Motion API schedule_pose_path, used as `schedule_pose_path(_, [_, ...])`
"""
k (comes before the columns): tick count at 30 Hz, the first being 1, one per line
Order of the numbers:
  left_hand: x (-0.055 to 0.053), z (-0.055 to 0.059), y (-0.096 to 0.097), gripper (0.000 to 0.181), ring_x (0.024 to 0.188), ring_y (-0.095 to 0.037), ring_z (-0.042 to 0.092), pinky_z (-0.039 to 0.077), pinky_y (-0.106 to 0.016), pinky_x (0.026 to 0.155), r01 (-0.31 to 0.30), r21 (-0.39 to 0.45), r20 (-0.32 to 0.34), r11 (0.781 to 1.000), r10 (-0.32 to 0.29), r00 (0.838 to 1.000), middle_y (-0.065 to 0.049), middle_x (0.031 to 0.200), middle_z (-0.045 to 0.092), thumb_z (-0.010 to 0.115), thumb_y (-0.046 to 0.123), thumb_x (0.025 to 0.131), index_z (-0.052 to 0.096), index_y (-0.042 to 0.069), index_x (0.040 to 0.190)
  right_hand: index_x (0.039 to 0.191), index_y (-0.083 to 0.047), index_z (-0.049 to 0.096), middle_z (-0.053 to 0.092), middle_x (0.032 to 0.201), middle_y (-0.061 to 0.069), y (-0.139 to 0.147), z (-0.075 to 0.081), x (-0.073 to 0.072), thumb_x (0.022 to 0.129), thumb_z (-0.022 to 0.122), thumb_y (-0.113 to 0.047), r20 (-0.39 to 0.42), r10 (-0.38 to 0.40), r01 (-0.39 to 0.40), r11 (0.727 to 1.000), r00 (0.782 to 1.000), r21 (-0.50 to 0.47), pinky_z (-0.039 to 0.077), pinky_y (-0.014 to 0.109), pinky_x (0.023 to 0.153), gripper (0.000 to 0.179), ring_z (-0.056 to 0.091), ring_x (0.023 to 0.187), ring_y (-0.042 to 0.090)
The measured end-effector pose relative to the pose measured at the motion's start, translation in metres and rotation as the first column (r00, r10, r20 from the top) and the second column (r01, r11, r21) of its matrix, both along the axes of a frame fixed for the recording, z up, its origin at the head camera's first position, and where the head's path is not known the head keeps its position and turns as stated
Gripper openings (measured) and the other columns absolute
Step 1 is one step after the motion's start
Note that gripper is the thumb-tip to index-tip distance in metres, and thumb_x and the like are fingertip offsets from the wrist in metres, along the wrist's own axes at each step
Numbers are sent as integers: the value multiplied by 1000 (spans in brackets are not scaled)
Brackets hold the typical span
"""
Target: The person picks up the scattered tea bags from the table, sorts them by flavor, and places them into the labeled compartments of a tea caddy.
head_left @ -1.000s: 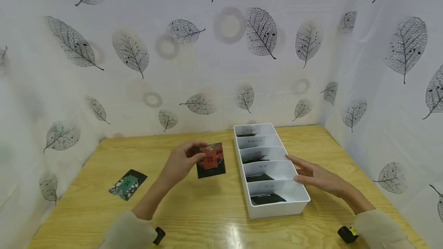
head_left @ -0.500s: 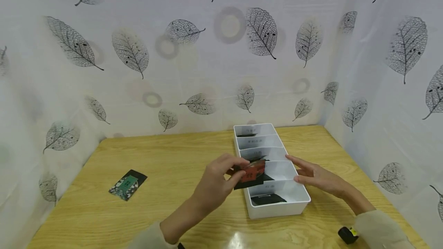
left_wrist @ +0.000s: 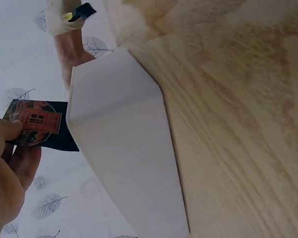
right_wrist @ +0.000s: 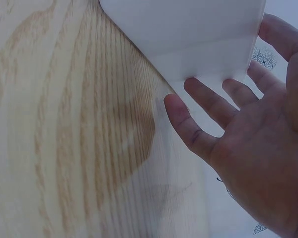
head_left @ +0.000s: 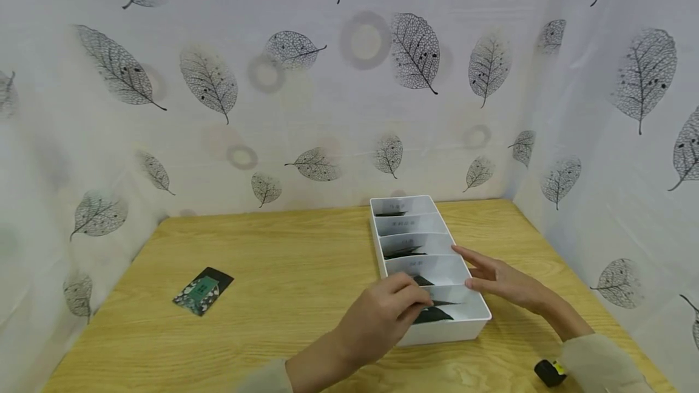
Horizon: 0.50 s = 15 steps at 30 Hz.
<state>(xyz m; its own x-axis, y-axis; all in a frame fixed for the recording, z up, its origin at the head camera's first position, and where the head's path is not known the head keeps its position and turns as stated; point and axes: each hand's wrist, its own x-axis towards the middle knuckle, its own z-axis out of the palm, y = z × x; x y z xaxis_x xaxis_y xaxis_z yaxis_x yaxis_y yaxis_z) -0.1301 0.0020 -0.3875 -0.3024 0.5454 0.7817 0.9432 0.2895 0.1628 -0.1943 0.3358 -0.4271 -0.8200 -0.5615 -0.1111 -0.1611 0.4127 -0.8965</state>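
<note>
My left hand (head_left: 379,317) pinches a flat dark sachet (left_wrist: 39,123) with a red label between thumb and fingers. The sachet is at the rim of the nearest compartment of a white divided box (head_left: 442,333); from the head it is mostly hidden behind the hand. Dark packets (head_left: 434,315) lie inside that compartment. On the box's right side rests my right hand (head_left: 508,282), fingers spread, with fingertips (right_wrist: 196,89) along the outer wall. A second sachet (head_left: 203,291), green-labelled with a floral print, lies flat on the table to the left.
The box has several compartments in a row with lettering on the dividers, and dark packets show in most of them. It stands on a wooden table (head_left: 273,259). A leaf-print curtain (head_left: 327,108) closes off the back and sides. A small black object (head_left: 550,373) sits by the right sleeve.
My left hand has carried the red-labelled sachet rightward from over the table to the box's nearest compartment and lowered it there. The right hand has stayed at the box's side.
</note>
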Motion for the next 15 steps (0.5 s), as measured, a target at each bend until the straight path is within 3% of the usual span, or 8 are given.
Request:
schedule_pose_path(4, [2,-11,7,13,87,-5,62,46,-6,87,-30,-71,-50,997,27,998,4,96,61,81,7,89,73,14,96,168,-17,14,20,165,30,1,0,0,109,52,-15,5,13,-13,1000,1000,-12,53,30,96,70,53,135,16])
schedule_pose_path(6, [4,-15,8,11,89,-5,63,47,-7,88,-37,-112,-25,993,34,999,4,96,61,80,8,91,73,14,96,168,-17,14,19,165,31,1,0,0,109,52,-14,5,18,-18,1000,1000,-20,53,30,96,70,54,130,2])
schedule_pose_path(8, [5,-19,7,9,89,-5,62,47,-6,87,-42,-154,18,987,45,999,4,97,62,78,8,93,73,15,96,168,-16,14,18,165,31,1,0,0,109,52,-14,5,21,-21,999,1000,-26,53,30,95,70,54,126,-4])
schedule_pose_path(11, [7,-24,6,9,89,-4,61,46,-5,85,-42,-208,79,977,60,995,5,97,62,75,6,95,75,15,97,168,-15,15,19,165,31,1,-1,0,109,52,-14,-6,15,-15,1000,1000,-19,54,31,95,69,55,129,3])
schedule_pose_path(15, [7,-29,4,11,88,-3,59,45,-4,83,-48,-256,79,966,71,994,5,96,61,73,5,97,76,15,100,167,-15,16,19,166,29,1,-1,0,109,53,-14,-19,3,-3,1000,1000,-8,53,31,95,69,49,138,35])
